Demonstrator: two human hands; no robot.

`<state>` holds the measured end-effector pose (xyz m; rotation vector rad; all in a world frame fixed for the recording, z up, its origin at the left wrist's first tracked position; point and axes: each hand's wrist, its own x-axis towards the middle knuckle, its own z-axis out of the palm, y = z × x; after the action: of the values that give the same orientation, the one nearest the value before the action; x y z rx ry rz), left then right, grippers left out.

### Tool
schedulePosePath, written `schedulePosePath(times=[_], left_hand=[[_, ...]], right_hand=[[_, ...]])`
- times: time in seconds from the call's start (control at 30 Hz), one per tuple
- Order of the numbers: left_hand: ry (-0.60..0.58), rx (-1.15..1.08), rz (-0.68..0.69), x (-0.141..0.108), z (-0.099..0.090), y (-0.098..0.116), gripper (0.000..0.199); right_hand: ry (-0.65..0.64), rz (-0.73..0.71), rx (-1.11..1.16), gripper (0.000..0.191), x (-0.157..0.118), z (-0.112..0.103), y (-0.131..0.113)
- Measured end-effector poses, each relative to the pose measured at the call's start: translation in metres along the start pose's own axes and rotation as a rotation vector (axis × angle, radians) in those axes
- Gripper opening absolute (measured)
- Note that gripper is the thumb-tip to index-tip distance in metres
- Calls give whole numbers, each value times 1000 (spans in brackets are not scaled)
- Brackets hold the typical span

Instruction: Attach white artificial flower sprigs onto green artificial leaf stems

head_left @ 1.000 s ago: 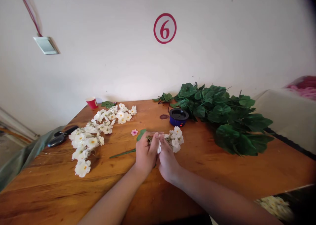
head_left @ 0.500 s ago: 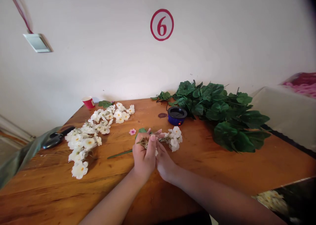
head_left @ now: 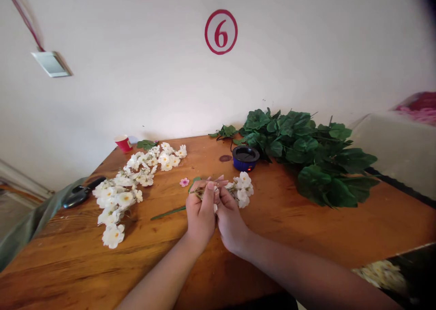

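My left hand [head_left: 200,210] and my right hand [head_left: 230,214] meet above the wooden table, pinching the stem of a white artificial flower sprig [head_left: 241,191]. Its blossoms stick out to the right of my right hand, and my fingers hide part of the stem. A long green plastic stem [head_left: 168,213] runs out to the left beneath my left hand, with a green leaf [head_left: 194,184] just beyond my fingers. A small pink flower head [head_left: 184,182] lies close to my left hand. Left of it spreads a long heap of white artificial blossoms [head_left: 119,194].
A large pile of artificial green leaves [head_left: 303,153] and a blue-and-black round container [head_left: 245,159] stand at the back right. A red paper cup [head_left: 123,143] stands at the back left. Black-handled scissors [head_left: 80,197] lie by a grey-green cloth [head_left: 29,223]. More blossoms sit in a dark bin [head_left: 379,274].
My fingers have closed in around the sprig's stem, and my hands have stayed in nearly the same place. The whole scene sits slightly higher and further left as my head moves.
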<state>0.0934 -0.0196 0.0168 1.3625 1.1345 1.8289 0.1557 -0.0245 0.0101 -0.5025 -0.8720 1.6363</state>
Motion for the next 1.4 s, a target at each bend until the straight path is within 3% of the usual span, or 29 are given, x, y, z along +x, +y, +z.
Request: schedulePosePath(times=[0.13, 0.23, 0.33, 0.47, 0.67, 0.8, 0.93, 1.03, 1.17, 1.4], left_hand=[[-27, -250, -123, -1, 2, -5, 20], [-63, -382, -133, 3, -1, -7, 36], [37, -489, -168, 13, -6, -6, 39], [133, -437, -191, 28, -19, -11, 25], [96, -229, -185, 44, -38, -26, 19], [28, -44, -126, 50, -46, -34, 19], [-58, 234, -70, 52, -50, -39, 22], [-118, 515, 48, 50, -52, -40, 20], [-192, 660, 192, 49, -51, -38, 23], [-209, 704, 173, 49, -50, -35, 22]], right_hand=[[22, -54, -57, 25, 1, -2, 0], [17, -138, -124, 33, 5, -11, -2], [63, -304, -241, 33, 14, -21, -19], [169, -573, -484, 34, 32, -32, -69], [361, -728, -1261, 33, 80, -55, -157], [353, -568, -1624, 29, 111, -77, -180], [256, -350, -1924, 19, 132, -95, -173], [199, -199, -2116, 14, 143, -101, -163], [165, -30, -2208, 21, 153, -105, -151], [148, 24, -2197, 23, 161, -112, -145]])
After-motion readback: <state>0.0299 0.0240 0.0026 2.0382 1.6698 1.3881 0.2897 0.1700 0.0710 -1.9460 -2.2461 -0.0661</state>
